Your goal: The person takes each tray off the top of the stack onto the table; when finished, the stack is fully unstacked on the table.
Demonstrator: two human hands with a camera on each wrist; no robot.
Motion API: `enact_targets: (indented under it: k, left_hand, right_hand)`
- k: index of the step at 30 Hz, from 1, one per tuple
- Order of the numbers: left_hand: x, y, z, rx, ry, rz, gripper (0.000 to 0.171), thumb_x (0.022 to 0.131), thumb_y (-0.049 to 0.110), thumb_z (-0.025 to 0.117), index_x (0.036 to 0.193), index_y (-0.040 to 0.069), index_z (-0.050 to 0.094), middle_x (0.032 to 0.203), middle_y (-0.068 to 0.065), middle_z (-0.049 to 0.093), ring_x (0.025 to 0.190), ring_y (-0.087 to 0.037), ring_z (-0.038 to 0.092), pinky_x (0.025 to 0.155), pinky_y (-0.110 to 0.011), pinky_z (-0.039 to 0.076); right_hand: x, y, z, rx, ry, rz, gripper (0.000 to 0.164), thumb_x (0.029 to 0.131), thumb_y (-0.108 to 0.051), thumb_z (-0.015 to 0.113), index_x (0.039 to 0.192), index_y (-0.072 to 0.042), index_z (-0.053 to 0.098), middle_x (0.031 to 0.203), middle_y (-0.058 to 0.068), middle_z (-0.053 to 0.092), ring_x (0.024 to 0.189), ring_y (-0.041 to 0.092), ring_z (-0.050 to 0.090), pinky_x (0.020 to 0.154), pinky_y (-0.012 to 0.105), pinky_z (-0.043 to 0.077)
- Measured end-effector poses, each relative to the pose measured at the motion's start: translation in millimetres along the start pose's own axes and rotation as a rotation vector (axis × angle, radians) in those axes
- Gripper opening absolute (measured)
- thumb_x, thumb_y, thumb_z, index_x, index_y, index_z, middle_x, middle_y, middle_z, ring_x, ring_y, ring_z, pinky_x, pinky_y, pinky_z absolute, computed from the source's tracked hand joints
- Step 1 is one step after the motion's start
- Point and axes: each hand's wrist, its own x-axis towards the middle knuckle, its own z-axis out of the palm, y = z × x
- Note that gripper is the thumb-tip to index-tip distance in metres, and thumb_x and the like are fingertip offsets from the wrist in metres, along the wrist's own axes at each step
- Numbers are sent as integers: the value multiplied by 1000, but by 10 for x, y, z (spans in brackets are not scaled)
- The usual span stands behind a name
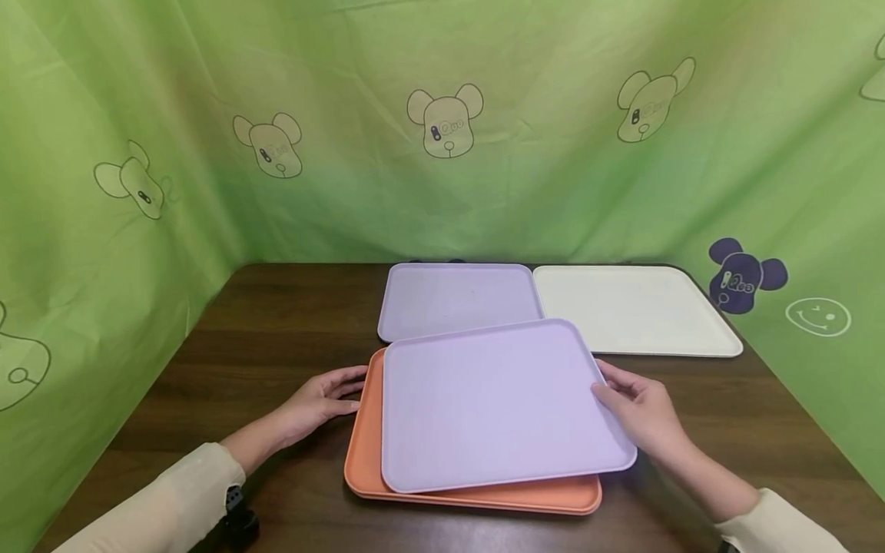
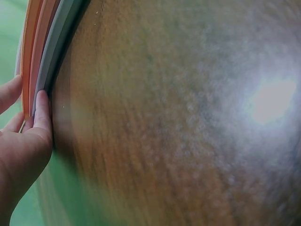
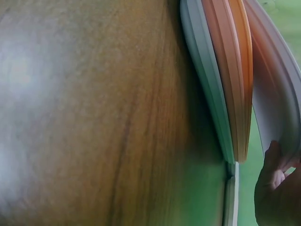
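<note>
A lavender tray lies askew over an orange tray, its right side raised off the stack. My right hand grips the right edge of that lavender tray, thumb on top; the right wrist view shows the hand at its lifted rim. On the other side, my left hand touches the stack's left edge with its fingers extended. The left wrist view shows these fingers against the layered rims, with a grey-green tray beneath the orange ones.
Behind the stack, another lavender tray lies flat on the dark wooden table. To its right is a white tray. A green curtain with bear-head prints surrounds the table's back and sides.
</note>
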Motion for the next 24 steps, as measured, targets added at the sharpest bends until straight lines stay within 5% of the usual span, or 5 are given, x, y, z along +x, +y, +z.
enact_targets:
  k: [15, 24]
  left_hand:
    - [-5, 20, 6, -2, 0, -7, 66, 93, 9, 66, 148, -6, 31, 151, -25, 31, 139, -38, 29, 99, -34, 45]
    - [-15, 43, 7, -21, -9, -3, 66, 94, 8, 64, 148, -8, 29, 152, -26, 28, 139, -39, 28, 99, -34, 45]
  right_hand:
    - [103, 69, -193, -13, 106, 82, 34, 93, -20, 67, 109, 10, 63, 76, -5, 68, 62, 12, 64, 52, 32, 55]
    - [139, 126, -418, 83, 164, 139, 2, 91, -24, 71, 91, -24, 73, 73, -17, 67, 60, 10, 63, 51, 30, 54]
